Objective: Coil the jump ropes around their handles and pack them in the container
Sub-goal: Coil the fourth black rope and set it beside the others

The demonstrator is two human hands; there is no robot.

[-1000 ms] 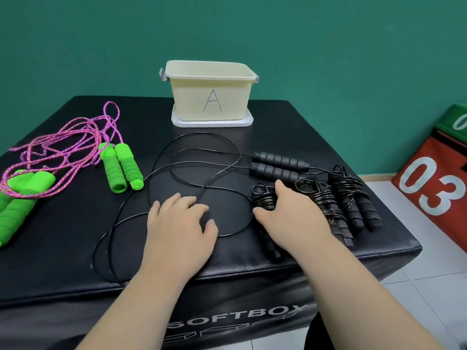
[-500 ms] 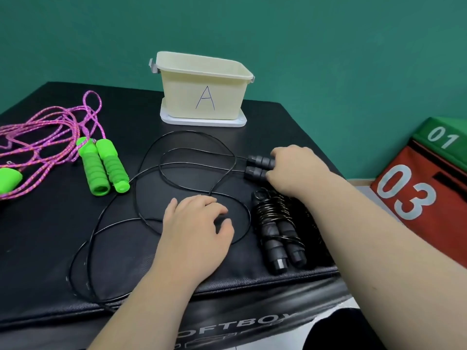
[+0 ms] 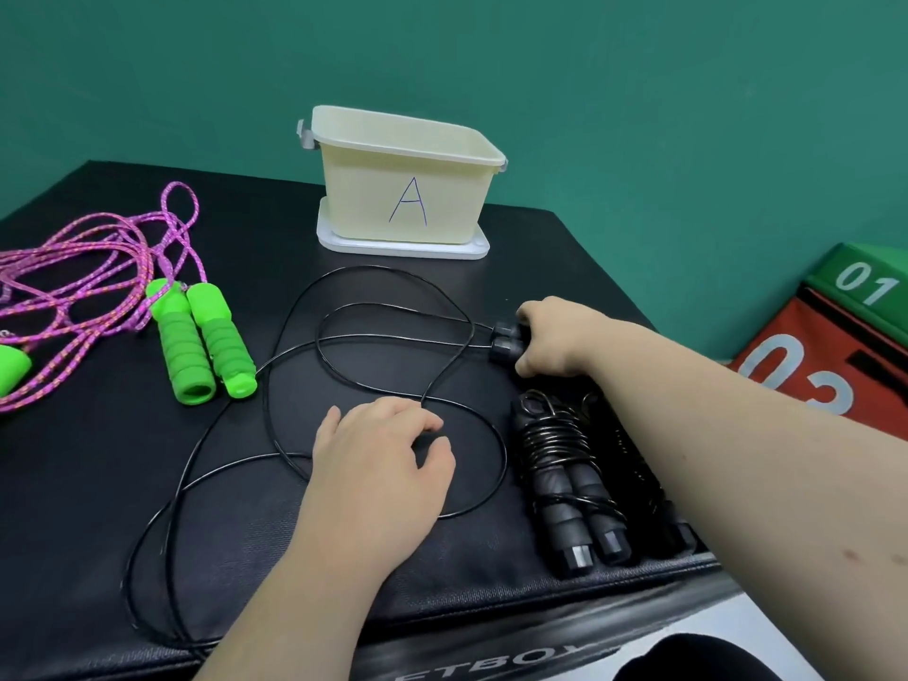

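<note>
A loose black jump rope [image 3: 295, 366] sprawls in loops over the black soft box [image 3: 98, 508]. Its two black handles [image 3: 503, 341] lie side by side at the right, and my right hand [image 3: 555, 339] grips them. My left hand [image 3: 378, 459] rests flat on the box over the rope's loops. A coiled black rope [image 3: 565, 484] lies near the front right edge, with more coiled ones partly hidden under my right forearm. The cream container marked "A" [image 3: 408, 189] stands on its white lid at the back. A pink rope [image 3: 88, 267] with green handles [image 3: 201, 341] lies at the left.
Another green handle [image 3: 12, 368] shows at the far left edge. Red and green numbered soft boxes [image 3: 835, 346] stand on the floor to the right. A teal wall runs behind the box.
My right hand left the coiled black rope, reached back and took hold of the loose rope's two handles. My left hand stayed on the box. The view shifted to the right.
</note>
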